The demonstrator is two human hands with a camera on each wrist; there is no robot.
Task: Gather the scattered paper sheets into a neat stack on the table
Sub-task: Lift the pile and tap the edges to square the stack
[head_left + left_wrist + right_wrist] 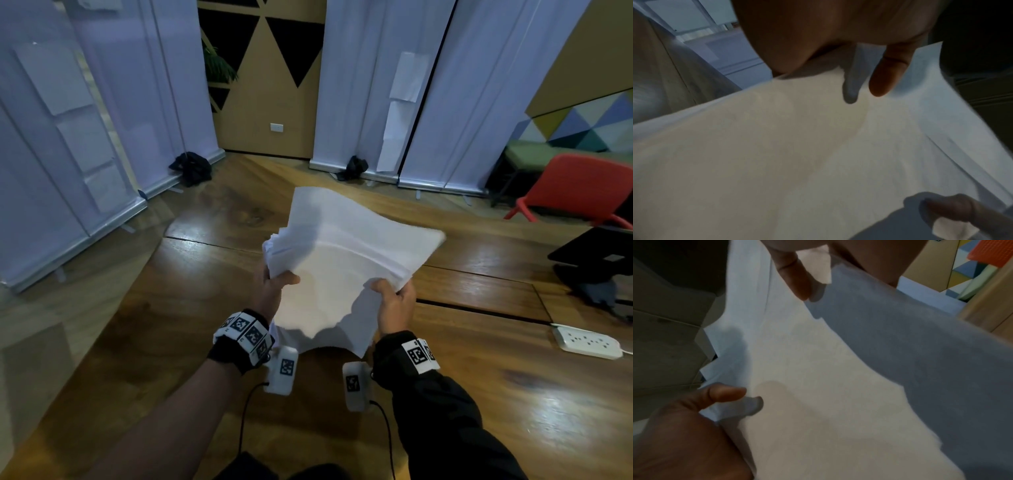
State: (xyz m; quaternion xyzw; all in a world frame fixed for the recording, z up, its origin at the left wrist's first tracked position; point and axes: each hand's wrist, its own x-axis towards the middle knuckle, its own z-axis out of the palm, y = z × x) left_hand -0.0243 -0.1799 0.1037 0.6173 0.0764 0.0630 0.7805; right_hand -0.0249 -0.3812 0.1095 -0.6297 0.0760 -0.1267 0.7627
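My left hand (274,286) and right hand (394,301) pinch the near edges of the paper sheets (342,253) above the table (513,394); I should tap the uneven edges flush before laying them down.

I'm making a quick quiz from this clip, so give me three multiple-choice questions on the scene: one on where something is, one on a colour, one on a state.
1. Where is the power strip?
A. on the table, at the person's right
B. under the chair
C. on the papers

2. What colour is the chair?
A. blue
B. red
C. black

3. In what state are the papers?
A. lying flat on the table
B. scattered singly over the floor
C. held up, bent and uneven, by both hands

Answers:
1 A: the white strip lies on the wooden table, towards its right edge.
2 B: its seat and legs show red beyond the table.
3 C: the left hand and the right hand each grip a near corner of the bundle, whose edges are fanned out of line.
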